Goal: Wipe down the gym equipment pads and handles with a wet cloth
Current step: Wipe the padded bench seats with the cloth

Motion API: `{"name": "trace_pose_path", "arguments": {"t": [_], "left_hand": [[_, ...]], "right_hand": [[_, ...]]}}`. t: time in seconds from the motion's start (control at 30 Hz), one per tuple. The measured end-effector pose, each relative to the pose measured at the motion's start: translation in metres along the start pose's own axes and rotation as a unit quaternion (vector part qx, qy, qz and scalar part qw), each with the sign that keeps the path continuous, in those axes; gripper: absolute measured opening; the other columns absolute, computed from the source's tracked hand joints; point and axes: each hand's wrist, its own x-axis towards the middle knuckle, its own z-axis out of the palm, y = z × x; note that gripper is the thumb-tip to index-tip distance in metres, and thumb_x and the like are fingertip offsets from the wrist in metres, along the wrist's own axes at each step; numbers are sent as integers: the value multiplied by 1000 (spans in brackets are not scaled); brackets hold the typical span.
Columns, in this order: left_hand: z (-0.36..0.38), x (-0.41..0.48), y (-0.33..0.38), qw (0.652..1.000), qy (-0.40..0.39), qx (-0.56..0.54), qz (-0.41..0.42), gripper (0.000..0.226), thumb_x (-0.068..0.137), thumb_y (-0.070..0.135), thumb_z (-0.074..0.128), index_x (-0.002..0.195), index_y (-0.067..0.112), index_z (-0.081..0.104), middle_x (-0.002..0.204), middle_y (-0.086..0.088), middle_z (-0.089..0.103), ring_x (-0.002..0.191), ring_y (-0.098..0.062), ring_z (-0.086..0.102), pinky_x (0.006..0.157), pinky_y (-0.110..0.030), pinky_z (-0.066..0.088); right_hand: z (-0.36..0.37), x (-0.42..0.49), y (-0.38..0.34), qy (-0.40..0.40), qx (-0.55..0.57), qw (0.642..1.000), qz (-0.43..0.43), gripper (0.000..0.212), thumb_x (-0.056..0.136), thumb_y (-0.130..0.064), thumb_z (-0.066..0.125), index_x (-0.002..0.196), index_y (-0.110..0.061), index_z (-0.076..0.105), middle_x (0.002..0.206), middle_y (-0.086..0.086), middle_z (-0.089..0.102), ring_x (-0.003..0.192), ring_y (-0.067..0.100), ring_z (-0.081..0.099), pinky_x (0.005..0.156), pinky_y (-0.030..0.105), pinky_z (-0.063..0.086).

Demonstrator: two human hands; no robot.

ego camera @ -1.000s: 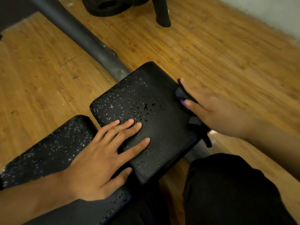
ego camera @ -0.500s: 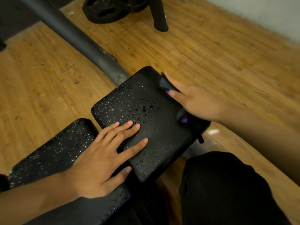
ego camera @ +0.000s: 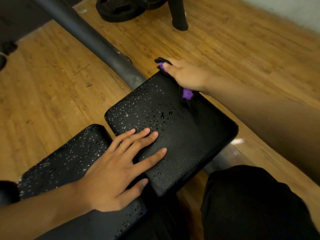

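Wiping is judged barely begun: the right hand (ego camera: 187, 76), fingers flat, presses the purple cloth (ego camera: 187, 94) on the seat pad (ego camera: 190, 135) at its 1 o'clock corner, the left hand (ego camera: 117, 168) lies open at 7 o'clock, and droplets (ego camera: 162, 116) cover it and the adjoining pad (ego camera: 60, 163).

Left hand (ego camera: 112, 172) lies flat, fingers spread; right hand (ego camera: 187, 75) reaches forward, fingers extended.

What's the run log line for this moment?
left hand: flat on front pad | right hand: presses purple cloth at pad's far corner | pad: water droplets across the middle, not yet wiped
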Motion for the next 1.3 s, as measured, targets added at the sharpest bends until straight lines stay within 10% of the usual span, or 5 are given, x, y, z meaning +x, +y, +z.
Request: {"name": "trace_pose_path", "arguments": {"t": [0.27, 0.43, 0.77, 1.17, 1.3], "left_hand": [[-1, 0, 2, 1000, 3, 4, -4, 69, 96, 38, 48, 163, 25, 33, 169, -12, 26, 159, -32, 18, 125, -57, 15], [1, 0, 4, 1000, 7, 3, -4, 70, 95, 39, 49, 162, 24, 35, 169, -12, 27, 159, -32, 18, 124, -57, 16], [0, 0, 2, 1000, -2, 3, -4, 68, 97, 38, 46, 163, 24, 32, 169, -14, 27, 159, -33, 18, 125, -58, 16], [0, 1, 4, 1000, 5, 10, -6, 70, 95, 38, 49, 161, 23, 35, 168, -14, 28, 159, -32, 17, 127, -54, 12], [0, 2, 4, 1000, 6, 8, -5, 70, 94, 38, 49, 161, 22, 36, 167, -16, 30, 159, -33, 17, 127, -56, 13]], "right_hand": [[7, -116, 36, -5, -60, 997, -43, 83, 98, -54, 56, 162, -41, 5, 167, -9, 25, 149, 13, 30, 108, 17, 27], [12, -165, 56, 35, -125, 988, -79, 91, 87, -83, 30, 163, -38, 8, 167, -17, 20, 151, 1, 23, 118, 21, 28], [12, 19, -2, 35, -128, 988, -76, 61, 109, -49, 35, 161, -19, 28, 159, 11, 43, 143, 32, 42, 112, 35, 35], [14, -180, 67, 54, -68, 991, -104, 63, 102, -57, 26, 162, -38, 20, 164, -23, 27, 146, -1, 34, 115, 22, 35], [13, -125, 52, 38, -73, 992, -97, 63, 107, -48, 27, 163, -23, 15, 167, -3, 28, 150, 12, 31, 119, 17, 22]]}}
